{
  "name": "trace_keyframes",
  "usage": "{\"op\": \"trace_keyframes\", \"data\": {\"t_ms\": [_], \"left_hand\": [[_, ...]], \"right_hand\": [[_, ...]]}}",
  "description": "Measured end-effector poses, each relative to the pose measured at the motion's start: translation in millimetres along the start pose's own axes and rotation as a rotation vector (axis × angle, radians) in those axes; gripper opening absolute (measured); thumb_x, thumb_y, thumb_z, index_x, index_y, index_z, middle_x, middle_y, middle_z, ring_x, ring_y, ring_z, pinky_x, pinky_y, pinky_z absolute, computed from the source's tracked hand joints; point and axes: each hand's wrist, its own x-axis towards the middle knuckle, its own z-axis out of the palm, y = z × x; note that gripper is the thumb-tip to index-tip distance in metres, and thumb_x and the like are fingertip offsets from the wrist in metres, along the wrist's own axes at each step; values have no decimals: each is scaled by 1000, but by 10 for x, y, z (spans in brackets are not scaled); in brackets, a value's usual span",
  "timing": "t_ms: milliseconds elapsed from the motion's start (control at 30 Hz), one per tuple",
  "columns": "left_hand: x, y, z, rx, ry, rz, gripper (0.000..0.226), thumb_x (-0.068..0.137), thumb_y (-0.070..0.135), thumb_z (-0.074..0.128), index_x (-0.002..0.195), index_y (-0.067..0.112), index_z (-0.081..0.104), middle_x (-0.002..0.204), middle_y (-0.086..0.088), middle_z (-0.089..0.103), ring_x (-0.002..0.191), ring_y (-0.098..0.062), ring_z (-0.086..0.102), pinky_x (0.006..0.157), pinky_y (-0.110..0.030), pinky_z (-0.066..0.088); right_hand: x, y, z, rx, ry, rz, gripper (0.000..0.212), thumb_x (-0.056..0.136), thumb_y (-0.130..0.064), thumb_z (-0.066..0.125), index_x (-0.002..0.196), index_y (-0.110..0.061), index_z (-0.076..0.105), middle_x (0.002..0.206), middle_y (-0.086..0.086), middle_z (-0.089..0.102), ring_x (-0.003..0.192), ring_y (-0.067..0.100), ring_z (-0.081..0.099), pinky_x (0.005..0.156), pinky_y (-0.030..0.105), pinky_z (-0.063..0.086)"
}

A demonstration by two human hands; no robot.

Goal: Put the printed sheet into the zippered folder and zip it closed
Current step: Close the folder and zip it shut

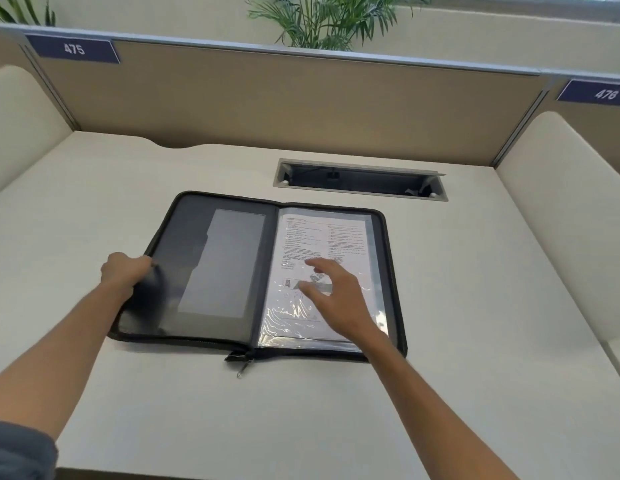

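A black zippered folder (184, 237) lies open flat on the white desk. The printed sheet (322, 244) sits in the clear plastic sleeve on its right half. My left hand (126, 271) grips the outer left edge of the folder's left cover, fingers curled round the rim. My right hand (339, 296) is over the lower part of the sheet with fingers spread and relaxed, fingertips at or just above the plastic. The zipper pull (244, 363) hangs off the folder's near edge at the spine.
A recessed cable slot (360, 180) is set into the desk (336, 410) behind the folder. Beige partition walls with number plates 475 and 476 enclose the desk at the back and both sides. Plants stand beyond the partition.
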Motion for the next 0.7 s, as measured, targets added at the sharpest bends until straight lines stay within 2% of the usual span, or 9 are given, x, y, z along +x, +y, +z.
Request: {"op": "trace_keyframes", "data": {"t_ms": [100,167,233,367,500,700], "left_hand": [[-29,121,-183,-106,1,43,52,75,30,77,110,-4,59,119,-24,59,107,-42,56,78,-40,45],[-101,239,-344,-154,-13,122,35,73,32,78,86,3,63,100,-20,63,89,-35,58,73,-39,46],[-224,395,-514,-232,-74,205,28,76,32,75,76,9,60,84,-14,61,78,-28,56,66,-35,47],[-610,743,-781,-334,-223,328,18,85,32,65,87,13,64,82,-3,64,64,-19,56,59,-29,44],[-1027,972,-835,-402,-288,461,14,90,26,56,86,18,67,81,1,65,62,-15,57,55,-27,43],[-1737,1103,-623,-452,-373,647,24,97,29,45,96,25,69,87,7,69,70,-9,63,53,-21,48]], "right_hand": [[-70,-134,72,42,-11,7,39,86,-37,67,123,-27,61,123,-13,63,104,0,59,94,28,47],[-103,-218,106,66,-20,12,39,86,-36,68,124,-27,61,122,-14,64,103,-2,60,93,28,49],[-125,-316,124,103,-32,7,40,86,-36,68,124,-27,61,118,-16,65,101,-1,62,92,30,52],[-128,-543,111,159,-52,-34,39,87,-34,68,124,-26,62,105,-15,69,94,-1,65,87,30,55],[-129,-764,63,185,-63,-75,39,88,-38,66,125,-28,61,101,-16,69,93,-4,64,79,18,51],[-202,-952,-113,208,-79,-127,46,90,-44,62,132,-29,54,114,-14,66,98,-3,63,89,19,48]]}}
